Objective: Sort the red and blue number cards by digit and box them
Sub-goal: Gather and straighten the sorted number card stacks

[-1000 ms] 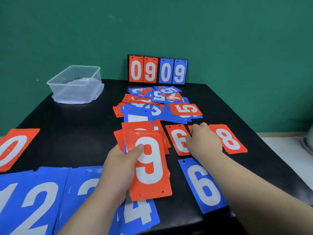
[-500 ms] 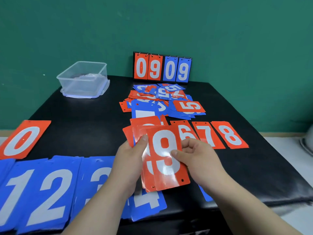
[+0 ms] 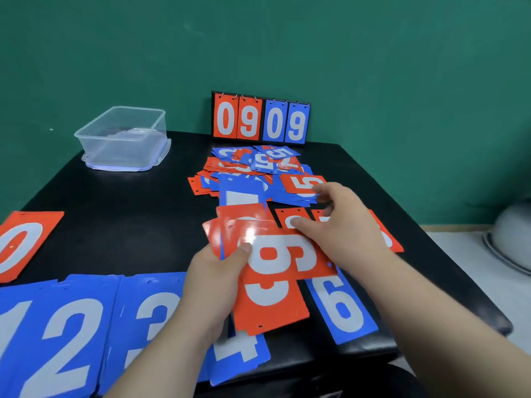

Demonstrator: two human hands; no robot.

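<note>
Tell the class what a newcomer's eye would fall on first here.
Fanned red plastic number cards showing white 9s, gripped by the left hand at centre. Behind, a black flip scoreboard reading 0909 stands before the green wall; large blue plastic number cards line the near black table edge.

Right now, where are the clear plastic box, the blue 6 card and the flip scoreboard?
clear plastic box (image 3: 115, 150), head view, on its front wall.
blue 6 card (image 3: 342, 307), head view, on the white digit at mid card.
flip scoreboard (image 3: 248, 120), head view, on its red 9 panel.
</note>
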